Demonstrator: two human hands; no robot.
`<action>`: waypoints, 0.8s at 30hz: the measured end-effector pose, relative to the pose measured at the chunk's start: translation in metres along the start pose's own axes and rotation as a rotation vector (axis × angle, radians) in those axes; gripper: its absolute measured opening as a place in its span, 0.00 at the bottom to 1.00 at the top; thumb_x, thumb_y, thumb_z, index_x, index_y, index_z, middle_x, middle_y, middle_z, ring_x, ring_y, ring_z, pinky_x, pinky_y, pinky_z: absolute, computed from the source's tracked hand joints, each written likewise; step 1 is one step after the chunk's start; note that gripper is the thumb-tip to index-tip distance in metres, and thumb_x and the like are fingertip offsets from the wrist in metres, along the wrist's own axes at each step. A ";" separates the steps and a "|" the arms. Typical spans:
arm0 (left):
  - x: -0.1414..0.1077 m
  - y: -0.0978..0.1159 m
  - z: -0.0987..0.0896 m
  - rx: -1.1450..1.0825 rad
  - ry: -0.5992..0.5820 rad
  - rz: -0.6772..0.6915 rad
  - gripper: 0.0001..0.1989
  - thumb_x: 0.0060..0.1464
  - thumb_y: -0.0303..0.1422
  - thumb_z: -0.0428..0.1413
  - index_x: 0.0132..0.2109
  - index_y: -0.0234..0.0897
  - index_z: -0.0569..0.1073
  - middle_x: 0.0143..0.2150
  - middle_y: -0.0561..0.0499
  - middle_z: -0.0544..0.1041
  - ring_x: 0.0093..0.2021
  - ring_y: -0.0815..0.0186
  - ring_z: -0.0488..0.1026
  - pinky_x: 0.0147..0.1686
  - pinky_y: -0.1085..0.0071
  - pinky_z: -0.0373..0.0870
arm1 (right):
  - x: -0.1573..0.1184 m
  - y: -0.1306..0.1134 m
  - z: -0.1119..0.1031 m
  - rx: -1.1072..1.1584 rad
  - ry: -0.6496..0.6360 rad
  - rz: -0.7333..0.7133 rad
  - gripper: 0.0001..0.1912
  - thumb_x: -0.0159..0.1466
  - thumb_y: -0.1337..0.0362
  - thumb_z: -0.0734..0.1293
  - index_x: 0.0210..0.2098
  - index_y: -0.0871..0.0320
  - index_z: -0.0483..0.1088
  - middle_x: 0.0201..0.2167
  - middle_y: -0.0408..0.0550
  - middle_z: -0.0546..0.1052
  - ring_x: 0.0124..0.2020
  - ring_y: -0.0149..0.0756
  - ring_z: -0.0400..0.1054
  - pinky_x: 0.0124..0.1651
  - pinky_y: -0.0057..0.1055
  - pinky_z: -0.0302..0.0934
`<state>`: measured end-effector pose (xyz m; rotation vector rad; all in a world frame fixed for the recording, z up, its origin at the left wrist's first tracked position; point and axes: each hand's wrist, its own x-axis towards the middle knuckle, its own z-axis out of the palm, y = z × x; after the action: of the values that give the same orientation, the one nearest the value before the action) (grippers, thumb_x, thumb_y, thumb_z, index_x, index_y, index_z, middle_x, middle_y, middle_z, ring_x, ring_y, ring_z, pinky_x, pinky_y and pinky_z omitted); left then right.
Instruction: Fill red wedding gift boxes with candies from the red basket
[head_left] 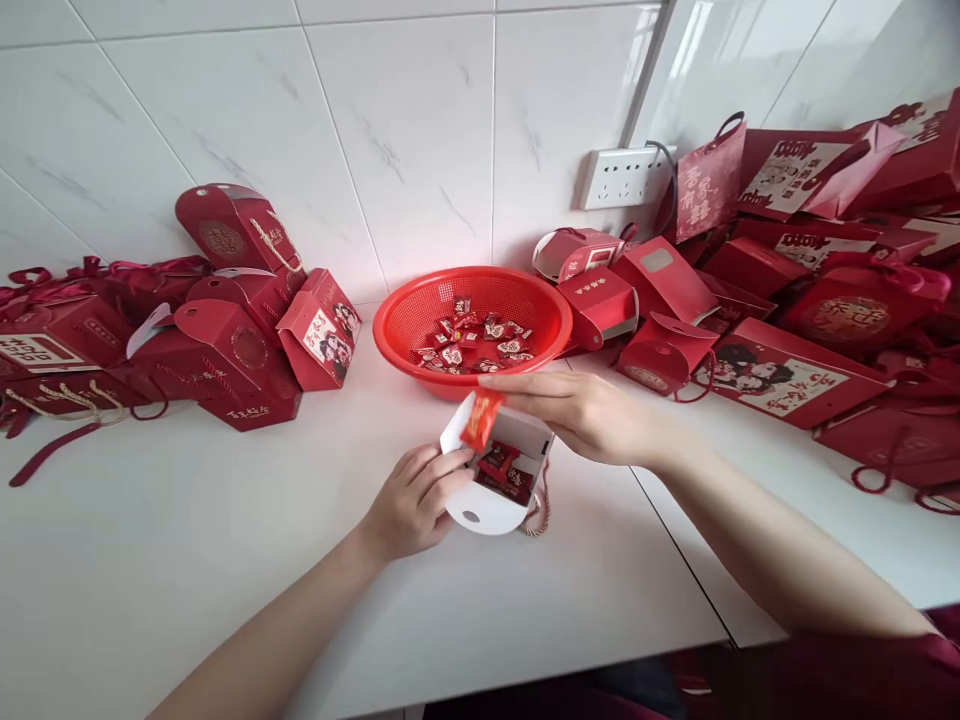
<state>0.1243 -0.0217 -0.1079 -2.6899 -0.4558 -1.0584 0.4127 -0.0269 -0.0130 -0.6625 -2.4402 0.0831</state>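
An open gift box [480, 510] with white inner flaps sits on the white counter, with red-wrapped sweets [504, 472] inside and a twisted gold cord at its right side. My left hand [421, 497] grips the box by its left side. Above the opening, my right hand [581, 412] reaches in from the right and holds an orange-red wrapped sweet [482, 420] at its fingertips. Just behind the box stands a red plastic basket [472, 287] holding several wrapped sweets [469, 338].
Red gift boxes [232, 360] are piled on the left of the counter [225, 540]. A larger heap of red boxes [787, 370] fills the right side. A white socket strip [626, 178] is on the tiled wall [420, 130].
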 end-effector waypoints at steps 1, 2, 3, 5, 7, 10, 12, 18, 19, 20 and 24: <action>0.001 0.000 0.000 0.009 0.004 0.005 0.19 0.56 0.27 0.55 0.55 0.35 0.68 0.51 0.40 0.79 0.52 0.54 0.72 0.49 0.58 0.71 | -0.006 -0.002 0.000 -0.007 0.001 0.000 0.22 0.72 0.74 0.55 0.62 0.56 0.66 0.65 0.53 0.68 0.64 0.41 0.63 0.62 0.42 0.64; 0.001 0.001 0.000 0.018 0.007 0.012 0.19 0.55 0.27 0.55 0.55 0.35 0.69 0.51 0.40 0.79 0.51 0.54 0.72 0.48 0.58 0.72 | -0.011 -0.002 0.000 -0.018 0.017 0.007 0.22 0.72 0.75 0.55 0.59 0.55 0.69 0.63 0.52 0.69 0.63 0.42 0.65 0.60 0.43 0.65; 0.001 0.001 0.000 0.029 0.006 0.022 0.20 0.55 0.26 0.56 0.55 0.35 0.69 0.50 0.40 0.80 0.50 0.55 0.73 0.48 0.58 0.72 | -0.016 -0.002 0.001 -0.030 0.047 0.020 0.21 0.71 0.75 0.56 0.56 0.55 0.71 0.62 0.53 0.71 0.61 0.43 0.66 0.59 0.45 0.65; 0.001 0.002 0.000 0.057 0.006 0.049 0.19 0.54 0.25 0.56 0.54 0.34 0.70 0.50 0.41 0.80 0.49 0.55 0.73 0.48 0.58 0.72 | -0.027 -0.003 0.005 -0.036 0.139 0.054 0.19 0.70 0.75 0.58 0.53 0.54 0.73 0.60 0.54 0.72 0.59 0.46 0.68 0.56 0.47 0.66; 0.001 0.002 -0.001 0.090 0.020 0.084 0.18 0.54 0.25 0.56 0.52 0.35 0.71 0.50 0.42 0.80 0.48 0.56 0.74 0.49 0.57 0.73 | -0.038 -0.006 0.013 0.000 0.238 0.104 0.18 0.70 0.74 0.59 0.54 0.53 0.72 0.58 0.55 0.72 0.58 0.47 0.67 0.56 0.47 0.65; 0.002 0.004 -0.004 0.142 0.087 0.131 0.14 0.54 0.23 0.57 0.48 0.37 0.73 0.50 0.45 0.80 0.53 0.57 0.74 0.54 0.57 0.73 | -0.055 -0.013 0.030 0.131 0.371 0.229 0.20 0.71 0.67 0.60 0.61 0.52 0.65 0.60 0.56 0.69 0.62 0.49 0.63 0.61 0.51 0.61; 0.005 0.007 -0.006 0.150 0.130 0.201 0.11 0.53 0.22 0.59 0.44 0.38 0.74 0.51 0.47 0.78 0.57 0.57 0.73 0.57 0.59 0.74 | -0.064 -0.016 0.040 0.266 0.419 0.285 0.23 0.72 0.60 0.61 0.65 0.51 0.60 0.65 0.57 0.63 0.65 0.52 0.58 0.62 0.54 0.59; 0.015 0.020 -0.009 0.090 0.112 0.419 0.06 0.53 0.20 0.60 0.37 0.33 0.75 0.54 0.48 0.71 0.58 0.54 0.74 0.53 0.61 0.80 | -0.070 -0.018 0.051 0.549 0.406 0.285 0.34 0.70 0.47 0.61 0.71 0.47 0.48 0.70 0.56 0.55 0.62 0.52 0.63 0.60 0.54 0.61; 0.016 0.022 -0.009 0.085 0.108 0.423 0.06 0.54 0.20 0.60 0.37 0.33 0.75 0.54 0.47 0.71 0.57 0.55 0.74 0.53 0.61 0.80 | -0.070 -0.018 0.052 0.564 0.397 0.289 0.33 0.71 0.47 0.61 0.71 0.46 0.48 0.70 0.55 0.56 0.62 0.51 0.63 0.61 0.54 0.61; 0.017 0.022 -0.008 0.081 0.105 0.422 0.06 0.54 0.20 0.60 0.38 0.33 0.75 0.54 0.47 0.72 0.57 0.55 0.75 0.53 0.62 0.81 | -0.070 -0.020 0.052 0.580 0.388 0.297 0.33 0.71 0.47 0.60 0.71 0.46 0.48 0.70 0.54 0.56 0.61 0.50 0.64 0.61 0.54 0.60; 0.017 0.022 -0.007 0.065 0.088 0.392 0.06 0.55 0.20 0.59 0.39 0.32 0.75 0.52 0.46 0.75 0.58 0.55 0.74 0.54 0.62 0.80 | -0.069 -0.025 0.056 0.627 0.372 0.363 0.32 0.71 0.46 0.59 0.71 0.45 0.47 0.68 0.54 0.59 0.60 0.50 0.65 0.61 0.55 0.60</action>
<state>0.1395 -0.0404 -0.0928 -2.5171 0.0543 -1.0173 0.4175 -0.0771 -0.0912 -0.7344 -1.7706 0.7621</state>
